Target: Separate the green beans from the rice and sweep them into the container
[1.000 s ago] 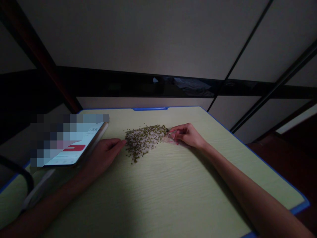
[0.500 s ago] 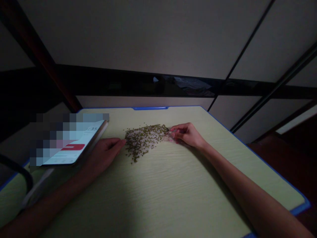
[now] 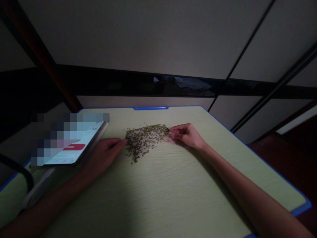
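A thin heap of small green and whitish grains (image 3: 145, 138), perhaps mung beans mixed with rice, is spread over the middle of the table. At its left edge, my left hand (image 3: 107, 152) rests on the tabletop, thumb and fingers closed together and their tips touching the outermost grains. Whether anything is pinched there I cannot make out. My right hand (image 3: 188, 135) is at the heap's right end, its fingers closed on a small clear plastic bag (image 3: 169, 138) with pinkish marks. The bag lies low against the grains, partly covered by the fingers.
A lit tablet or phone (image 3: 74, 148), partly blurred out, leans at the left beside my left forearm. A dark cable (image 3: 27, 175) curves near it. The pale table (image 3: 158, 198) has a blue rim, and a panelled cabinet (image 3: 148, 39) stands behind it.
My right fingers have shifted very slightly on the plastic bag. The number on the lit screen has gone from 35 to 36. My left hand and the heap look unchanged.
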Demonstrator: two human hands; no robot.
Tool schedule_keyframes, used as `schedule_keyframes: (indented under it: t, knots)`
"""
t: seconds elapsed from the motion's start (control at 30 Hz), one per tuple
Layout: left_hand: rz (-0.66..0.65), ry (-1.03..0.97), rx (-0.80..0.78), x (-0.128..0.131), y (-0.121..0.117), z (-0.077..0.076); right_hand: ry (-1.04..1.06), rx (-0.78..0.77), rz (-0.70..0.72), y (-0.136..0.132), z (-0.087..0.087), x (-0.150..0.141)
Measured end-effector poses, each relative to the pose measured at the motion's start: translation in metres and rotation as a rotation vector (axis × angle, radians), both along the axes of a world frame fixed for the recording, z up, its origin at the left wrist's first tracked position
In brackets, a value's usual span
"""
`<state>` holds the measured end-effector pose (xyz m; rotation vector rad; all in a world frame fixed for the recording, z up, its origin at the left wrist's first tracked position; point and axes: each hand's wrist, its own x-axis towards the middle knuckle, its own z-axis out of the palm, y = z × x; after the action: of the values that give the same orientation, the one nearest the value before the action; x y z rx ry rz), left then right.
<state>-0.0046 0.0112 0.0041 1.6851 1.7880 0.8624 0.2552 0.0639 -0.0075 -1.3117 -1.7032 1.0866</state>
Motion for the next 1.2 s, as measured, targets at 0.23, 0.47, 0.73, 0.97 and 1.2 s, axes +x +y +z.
schedule_keyframes:
  t: [0.23,0.47,0.73,0.97,1.2]
  knots:
    - [0.011,-0.005,-0.024,0.0038,-0.0006,0.0027,-0.034,0.087,-0.034,0.0066,-0.0073,0.005]
    - [0.006,0.02,-0.024,0.0025,-0.0003,0.0038,-0.019,0.038,-0.035,0.0034,-0.0043,-0.0012]
    - [0.004,0.013,-0.019,0.0047,-0.0015,0.0045,0.009,-0.008,0.04,0.0013,-0.0014,0.0]
    - [-0.003,-0.001,-0.014,0.0026,-0.0003,0.0023,-0.028,0.017,0.104,0.001,-0.0003,0.0029]
    - [-0.006,0.008,-0.006,0.0022,0.0,0.0019,-0.008,0.014,0.048,0.0002,-0.0009,0.0001]
